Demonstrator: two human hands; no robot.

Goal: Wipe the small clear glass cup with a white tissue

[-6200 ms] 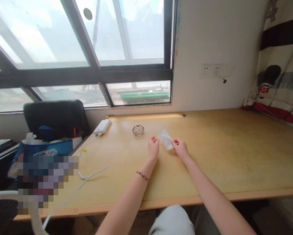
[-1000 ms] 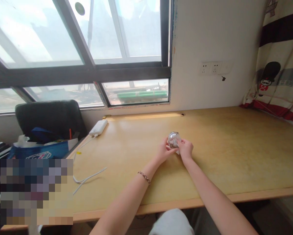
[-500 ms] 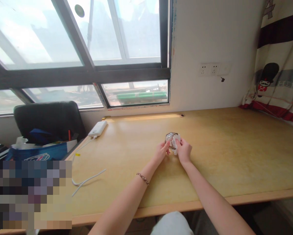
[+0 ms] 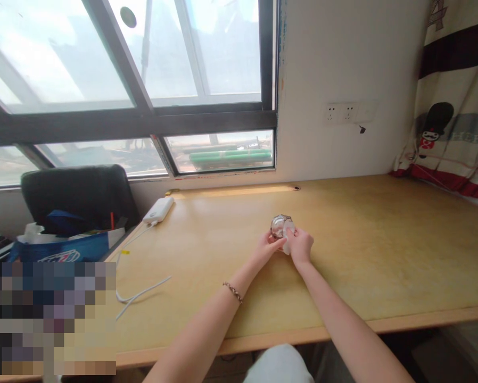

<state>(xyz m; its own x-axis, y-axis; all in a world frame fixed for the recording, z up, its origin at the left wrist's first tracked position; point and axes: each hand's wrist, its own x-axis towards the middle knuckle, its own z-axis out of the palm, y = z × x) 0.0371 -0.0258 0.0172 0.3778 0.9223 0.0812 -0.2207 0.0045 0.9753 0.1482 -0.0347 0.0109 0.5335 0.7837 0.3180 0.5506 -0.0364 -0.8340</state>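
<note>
My left hand (image 4: 269,247) is closed round the lower left side of a small, round, shiny dish (image 4: 278,227), which looks like glass or metal with a dark patterned rim. From the right, my right hand (image 4: 301,246) pinches a white tissue (image 4: 289,230) and presses it against the dish's face. Part of the tissue hangs down between the two hands. Both hands are just above the wooden table (image 4: 362,250), around its middle. Fingers hide the underside of the dish, and its exact kind cannot be made out.
On the table's left side lies a white power bank (image 4: 158,210) with a white cable (image 4: 143,293) trailing forward. A black chair (image 4: 79,194) holding a blue bag (image 4: 63,247) stands at the left. Behind are a window, a wall socket (image 4: 338,112) and a curtain (image 4: 454,106).
My left thumb has moved right across the lower edge of the dish, towards the tissue. The dish has tilted slightly, showing more of its shiny face. My right hand stays nearly in place.
</note>
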